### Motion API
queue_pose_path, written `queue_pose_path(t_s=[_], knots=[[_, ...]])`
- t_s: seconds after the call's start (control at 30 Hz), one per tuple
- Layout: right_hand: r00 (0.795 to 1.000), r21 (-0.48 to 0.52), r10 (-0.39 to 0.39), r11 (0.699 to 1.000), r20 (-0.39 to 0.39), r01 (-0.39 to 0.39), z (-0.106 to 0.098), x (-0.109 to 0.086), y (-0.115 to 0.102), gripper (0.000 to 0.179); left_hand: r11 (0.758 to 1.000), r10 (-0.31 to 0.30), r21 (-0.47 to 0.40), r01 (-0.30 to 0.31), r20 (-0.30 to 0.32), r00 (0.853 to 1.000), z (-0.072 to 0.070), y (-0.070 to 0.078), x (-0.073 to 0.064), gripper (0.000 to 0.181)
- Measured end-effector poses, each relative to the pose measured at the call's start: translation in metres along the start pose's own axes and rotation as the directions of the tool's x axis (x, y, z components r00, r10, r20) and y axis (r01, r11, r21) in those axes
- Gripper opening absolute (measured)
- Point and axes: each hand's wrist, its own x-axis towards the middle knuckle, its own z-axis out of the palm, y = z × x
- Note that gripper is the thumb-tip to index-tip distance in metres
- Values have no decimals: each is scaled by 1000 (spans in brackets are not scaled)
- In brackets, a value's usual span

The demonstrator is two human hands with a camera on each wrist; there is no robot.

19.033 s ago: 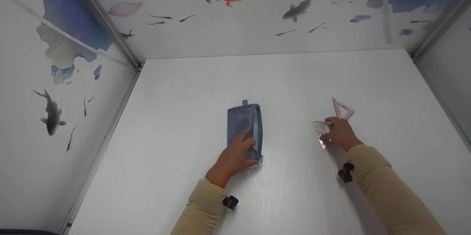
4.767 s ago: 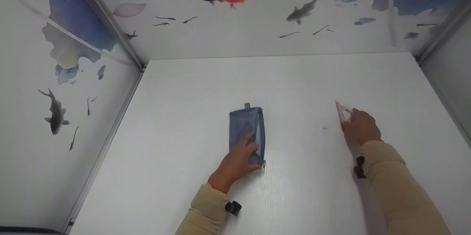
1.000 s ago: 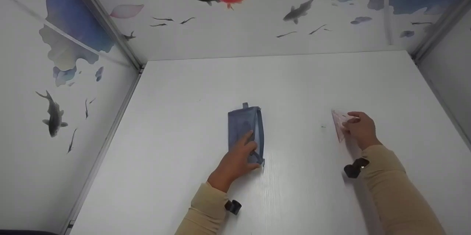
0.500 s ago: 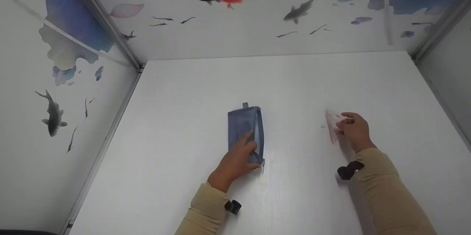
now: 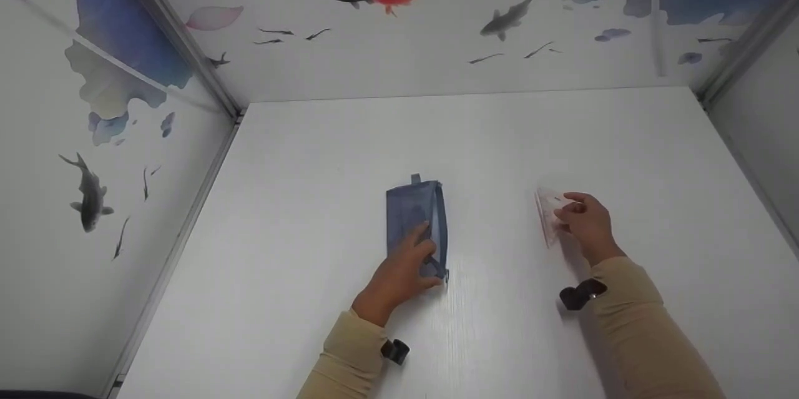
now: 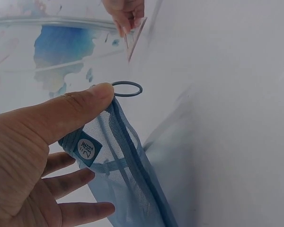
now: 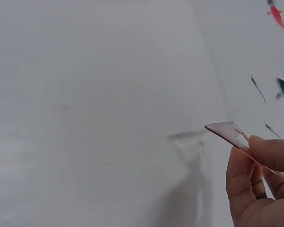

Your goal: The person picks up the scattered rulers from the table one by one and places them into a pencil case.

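A blue mesh zip pouch lies on the white table, its zipper side gaping along the right. My left hand holds it at the near end. In the left wrist view the thumb presses the pouch's corner beside a thin ring, with the other fingers along its side. To the right, my right hand pinches a clear pinkish triangular set square between thumb and fingers. The right wrist view shows the set square tilted above the table, part of it covered by the fingers.
The white table is bounded by a back wall and side walls printed with fish and blue patches. A metal rail runs along the left table edge. Black wrist cameras sit at both sleeve cuffs.
The transparent piece held earlier is gone from view. My right hand then took up the set square and has carried it left toward the pouch. The left hand and pouch have stayed put.
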Motion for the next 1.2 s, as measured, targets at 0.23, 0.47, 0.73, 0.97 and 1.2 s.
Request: queue_pose_path(t_s=[0.23, 0.47, 0.73, 0.97, 1.2], knots=[[1000, 52, -1, 999, 5, 0, 11, -3, -5, 53, 1000, 0, -3, 0, 0, 1000, 0, 1, 0, 41], [1000, 70, -24, 997, 9, 23, 22, -5, -7, 51, 1000, 15, 13, -15, -5, 1000, 1, 0, -1, 39], [999, 96, -34, 995, 31, 31, 34, -7, -11, 52, 1000, 14, 13, -14, -11, 1000, 1, 0, 0, 38], [999, 96, -12, 995, 36, 8, 47, -9, -16, 51, 1000, 18, 14, -17, -12, 1000, 2, -1, 0, 38], [999, 136, -17, 991, 51, 10, 58, -9, -18, 51, 1000, 22, 21, -21, -14, 1000, 3, -2, 0, 38]])
